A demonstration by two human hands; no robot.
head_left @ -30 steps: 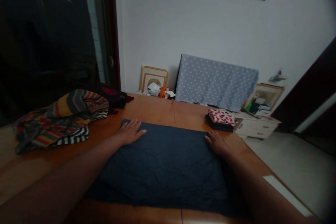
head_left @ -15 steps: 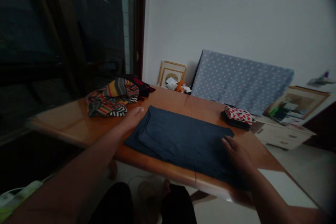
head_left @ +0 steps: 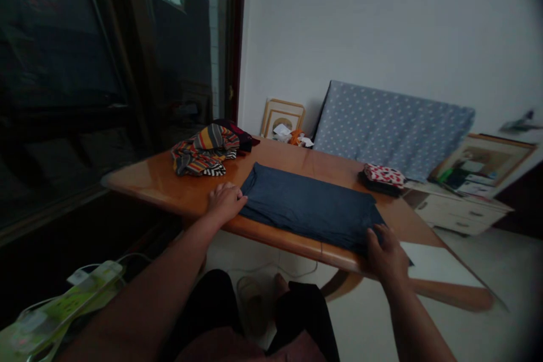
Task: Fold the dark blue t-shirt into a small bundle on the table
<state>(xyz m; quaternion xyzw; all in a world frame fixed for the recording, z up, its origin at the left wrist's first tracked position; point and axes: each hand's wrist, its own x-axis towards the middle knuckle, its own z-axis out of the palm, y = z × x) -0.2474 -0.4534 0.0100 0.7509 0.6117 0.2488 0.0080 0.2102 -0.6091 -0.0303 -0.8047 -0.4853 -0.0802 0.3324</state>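
A dark blue garment (head_left: 305, 201) lies folded into a long rectangle along the near side of the wooden table; its exact kind cannot be made out. At its near left corner, my left hand (head_left: 227, 202) is closed with curled fingers on the fabric. My right hand (head_left: 387, 254) grips the near right end, thumb and fingers together on the edge. A flap of the fabric sticks out past the right hand.
Crumpled striped clothes (head_left: 206, 150) are heaped at the table's left. A small folded stack (head_left: 382, 178), red-and-white on top, sits far right. A white sheet (head_left: 441, 263) lies by the right edge. A power strip (head_left: 70, 305) is low at left.
My left hand has come down from the garment's far left corner to its near left corner and closed. My right hand has moved nearer and gripped the edge. The garment looks narrower front to back.
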